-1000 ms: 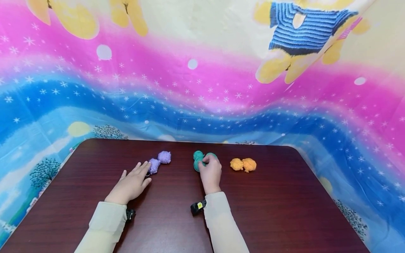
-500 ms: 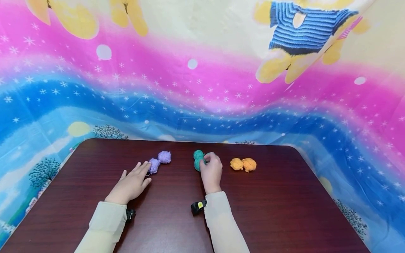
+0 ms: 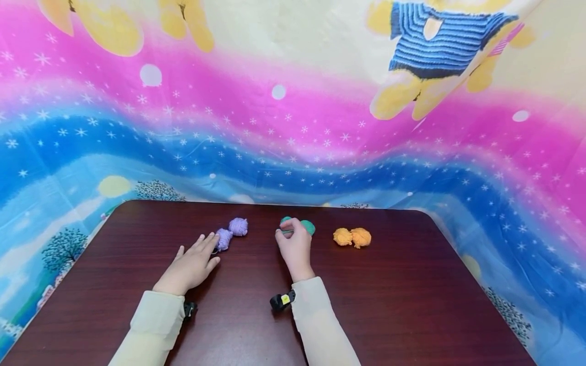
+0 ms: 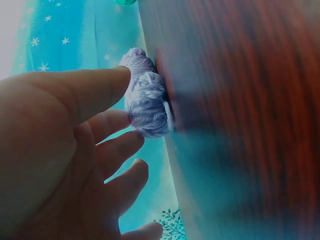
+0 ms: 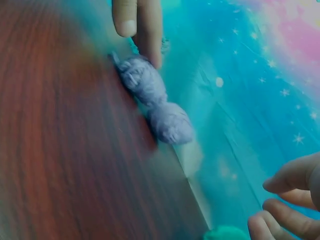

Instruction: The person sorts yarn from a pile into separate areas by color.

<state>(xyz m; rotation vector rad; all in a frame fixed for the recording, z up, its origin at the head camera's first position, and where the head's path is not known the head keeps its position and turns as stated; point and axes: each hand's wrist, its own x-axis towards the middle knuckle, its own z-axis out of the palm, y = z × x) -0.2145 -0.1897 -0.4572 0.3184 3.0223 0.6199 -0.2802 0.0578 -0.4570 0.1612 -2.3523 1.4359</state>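
Two joined lumps of purple yarn [image 3: 238, 227] lie on the left part of the table. My left hand [image 3: 187, 267], palm down with fingers extended, has its fingertips right at the nearer lump. In the left wrist view, the thumb and fingers reach beside that purple yarn [image 4: 150, 112]. My right hand [image 3: 295, 251] is over the green yarn [image 3: 308, 227], with its fingers bent and a gap between thumb and fingertips. Part of the green yarn is hidden behind it. From the right wrist, the thumb and fingers show apart with nothing between them, and green yarn [image 5: 226, 233] peeks in below.
Two touching lumps of orange yarn [image 3: 351, 237] lie to the right of my right hand. The dark reddish-brown table [image 3: 403, 305] has rounded far corners. A printed curtain [image 3: 293, 127] hangs directly behind its far edge. Each wrist carries a black camera [image 3: 282, 301].
My right hand has moved left from the right-hand green lump, uncovering it and now covering part of the left green yarn. The left hand has hardly moved.
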